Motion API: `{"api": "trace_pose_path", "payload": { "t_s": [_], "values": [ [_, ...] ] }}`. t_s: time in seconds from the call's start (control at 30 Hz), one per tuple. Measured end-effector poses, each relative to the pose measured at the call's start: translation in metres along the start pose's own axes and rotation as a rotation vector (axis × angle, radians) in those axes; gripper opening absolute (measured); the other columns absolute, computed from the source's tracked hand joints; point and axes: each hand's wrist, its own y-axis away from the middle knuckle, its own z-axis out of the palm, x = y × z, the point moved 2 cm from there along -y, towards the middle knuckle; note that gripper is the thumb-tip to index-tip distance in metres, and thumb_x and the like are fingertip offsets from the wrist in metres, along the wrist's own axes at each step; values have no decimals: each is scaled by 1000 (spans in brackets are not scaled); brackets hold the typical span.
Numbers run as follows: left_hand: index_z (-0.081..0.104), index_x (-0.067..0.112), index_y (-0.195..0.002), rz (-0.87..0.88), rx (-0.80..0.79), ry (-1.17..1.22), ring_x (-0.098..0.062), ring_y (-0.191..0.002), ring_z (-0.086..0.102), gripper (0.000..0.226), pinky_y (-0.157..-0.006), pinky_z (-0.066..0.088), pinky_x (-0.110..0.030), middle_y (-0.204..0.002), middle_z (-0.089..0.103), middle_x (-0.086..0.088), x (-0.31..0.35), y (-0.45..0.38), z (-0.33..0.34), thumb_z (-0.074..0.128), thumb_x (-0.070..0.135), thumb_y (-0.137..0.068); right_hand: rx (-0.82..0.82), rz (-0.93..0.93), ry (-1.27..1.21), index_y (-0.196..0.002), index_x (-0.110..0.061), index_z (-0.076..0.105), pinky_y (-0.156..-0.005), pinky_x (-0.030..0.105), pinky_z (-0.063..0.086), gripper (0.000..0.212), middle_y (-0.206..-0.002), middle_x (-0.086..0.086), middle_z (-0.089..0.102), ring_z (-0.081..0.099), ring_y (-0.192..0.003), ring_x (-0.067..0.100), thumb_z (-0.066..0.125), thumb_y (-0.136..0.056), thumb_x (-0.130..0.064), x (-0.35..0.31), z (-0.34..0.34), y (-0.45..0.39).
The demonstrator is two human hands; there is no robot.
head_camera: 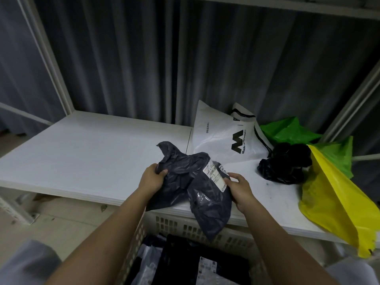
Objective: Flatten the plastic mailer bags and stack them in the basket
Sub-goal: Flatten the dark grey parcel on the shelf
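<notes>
Nearest me, the basket [144, 227] already holds several flattened mailers. Above its rim, my left hand [151, 177] and right hand [239, 189] both grip a crumpled dark grey mailer bag [191, 188], not yet flat. Farther back on the tabletop [82, 145] wait a black bag [285, 163], white bag [220, 136], yellow bag [337, 202] and green bag [287, 130].

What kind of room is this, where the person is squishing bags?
Probably a storeroom or packing corner. A white metal shelving frame holds a white board shelf piled with used plastic bags, and a white slotted plastic basket below already holds flattened mailers, one with a shipping label.
</notes>
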Motion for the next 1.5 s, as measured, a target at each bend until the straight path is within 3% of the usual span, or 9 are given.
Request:
{"api": "trace_pose_path", "payload": {
  "t_s": [0.33,0.5,0.6,0.67,0.77,0.93,1.03,1.17,1.5],
  "values": [
    [48,4,-124,-94,66,-167,-36,-109,54,39,-86,44,-39,-123,56,-19,-44,-25,1,60,22,-92,146,-119,169,-107,-9,55,-67,27,48,17,-100,17,64,60,-80,20,55,-93,0,24,-7,-31],
    [36,5,-142,316,356,-485,-44,-130,34,59,-103,31,-55,-143,35,-26,-25,-8,20,58,21,-90,190,-198,254,-113,-13,54,-62,24,46,21,-93,12,61,59,-73,14,55,-93,-5,25,-3,-35],
    [30,24,-148,572,144,-692,-34,-143,20,62,-113,15,-54,-155,23,-13,-10,5,47,18,54,-95,214,-195,247,-118,-13,53,-72,30,45,25,-96,15,61,61,-84,26,54,-94,-7,25,-2,-36],
    [6,38,-151,535,-13,-791,-23,-148,-4,84,-115,-4,-52,-161,-1,-1,-14,5,60,-16,73,-78,222,-201,261,-120,-14,51,-73,30,43,27,-93,12,60,60,-85,26,53,-94,-8,22,-4,-36],
    [-15,46,-146,408,-104,-789,-22,-146,-17,94,-113,-10,-55,-159,-16,3,-32,-7,70,-31,80,-60,199,-207,306,-122,-14,50,-76,31,43,29,-86,3,56,59,-89,27,53,-94,-8,17,-11,-34],
    [-17,43,-146,361,-149,-802,-25,-145,-21,82,-113,-9,-58,-159,-19,1,-37,-8,81,-15,78,-72,344,-595,717,-125,-11,56,-93,37,40,31,-124,13,50,46,-116,31,47,-95,-14,3,-2,-16],
    [-11,42,-149,378,-152,-788,-24,-144,-22,74,-112,-12,-56,-158,-20,1,-32,-8,86,-3,70,-81,191,-859,949,-134,-16,53,-110,48,28,50,-141,13,45,36,-131,35,34,-95,-40,5,33,1],
    [4,39,-151,358,-191,-806,-23,-143,-25,57,-113,-14,-57,-158,-21,1,-33,-8,84,17,55,-98,-13,-775,1294,-151,-37,12,-115,51,-8,80,-161,1,4,-3,-147,33,-3,-82,-75,30,51,-8],
    [-2,44,-150,259,-302,-891,-26,-142,-27,62,-111,-16,-60,-157,-24,2,-56,-16,90,15,65,-94,-147,-662,1443,-149,-44,-3,-112,61,-4,91,-160,-2,-12,-14,-146,33,-21,-67,-80,72,43,-32]
  ]
}}
